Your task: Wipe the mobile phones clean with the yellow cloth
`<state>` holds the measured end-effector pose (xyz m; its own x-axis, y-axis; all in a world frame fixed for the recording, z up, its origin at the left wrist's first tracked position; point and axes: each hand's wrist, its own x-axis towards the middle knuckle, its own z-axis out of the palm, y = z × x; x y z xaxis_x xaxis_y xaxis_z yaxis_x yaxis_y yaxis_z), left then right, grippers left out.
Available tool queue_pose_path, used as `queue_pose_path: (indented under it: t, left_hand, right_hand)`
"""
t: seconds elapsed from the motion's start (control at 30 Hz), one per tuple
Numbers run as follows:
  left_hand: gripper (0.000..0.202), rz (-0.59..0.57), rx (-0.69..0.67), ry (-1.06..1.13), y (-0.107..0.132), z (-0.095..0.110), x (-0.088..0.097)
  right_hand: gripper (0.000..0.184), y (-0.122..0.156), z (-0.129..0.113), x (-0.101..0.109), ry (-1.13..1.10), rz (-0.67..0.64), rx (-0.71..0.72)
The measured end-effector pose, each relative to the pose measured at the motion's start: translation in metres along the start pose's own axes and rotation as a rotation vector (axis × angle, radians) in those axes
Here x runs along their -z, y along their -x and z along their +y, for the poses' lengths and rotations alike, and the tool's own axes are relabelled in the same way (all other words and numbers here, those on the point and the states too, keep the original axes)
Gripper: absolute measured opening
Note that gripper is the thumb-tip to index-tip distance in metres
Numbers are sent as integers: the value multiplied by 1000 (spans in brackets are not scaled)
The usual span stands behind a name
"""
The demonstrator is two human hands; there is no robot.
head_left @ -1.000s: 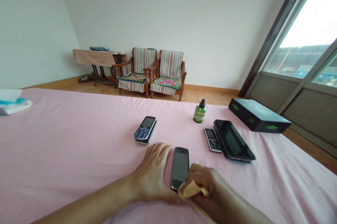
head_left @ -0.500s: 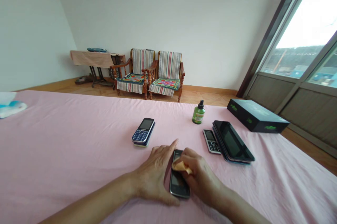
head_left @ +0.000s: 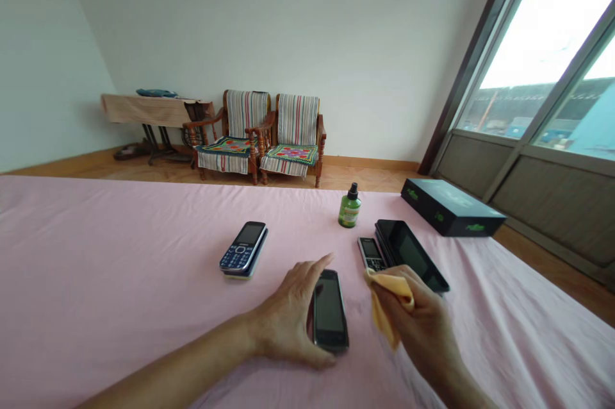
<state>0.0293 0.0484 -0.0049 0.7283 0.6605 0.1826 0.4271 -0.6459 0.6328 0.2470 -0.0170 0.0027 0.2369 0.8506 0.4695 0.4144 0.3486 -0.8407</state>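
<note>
My left hand (head_left: 288, 316) curves round the left side of a black touchscreen phone (head_left: 330, 313) that lies face up on the pink cloth. Its thumb is at the phone's bottom end and the fingers reach along the upper left edge, holding it in place. To the right of that phone, my right hand (head_left: 423, 313) pinches a yellow wiping cloth (head_left: 390, 306), which hangs from the fingers. Just beyond this hand are a silver-black keypad phone (head_left: 371, 251), partly hidden by it, and a black tablet (head_left: 408, 245) on top of another flat item.
Left of centre, a blue keypad phone (head_left: 244, 245) rests on another device. A green spray bottle (head_left: 349, 207) stands further back, and a black box (head_left: 449, 207) lies at the far right. Beyond the pink-covered surface (head_left: 120, 255) are two wooden chairs (head_left: 293, 140).
My right hand has lifted off the phone's screen and moved right with the yellow cloth, which now hangs loose. The left hand stays at the phone. The view has turned slightly right.
</note>
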Motion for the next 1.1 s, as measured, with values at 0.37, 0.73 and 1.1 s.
queue_pose_path:
  t: [0.37, 0.73, 1.1]
  left_hand:
    - [125, 140, -108, 131, -116, -9, -22]
    - [130, 60, -170, 158, -147, -16, -38]
    - [126, 116, -148, 37, -114, 0, -18]
  right_hand:
    - [27, -16, 20, 32, -23, 303, -140]
    - [23, -19, 19, 33, 26, 249, -68]
    - [20, -15, 13, 20, 25, 202, -47]
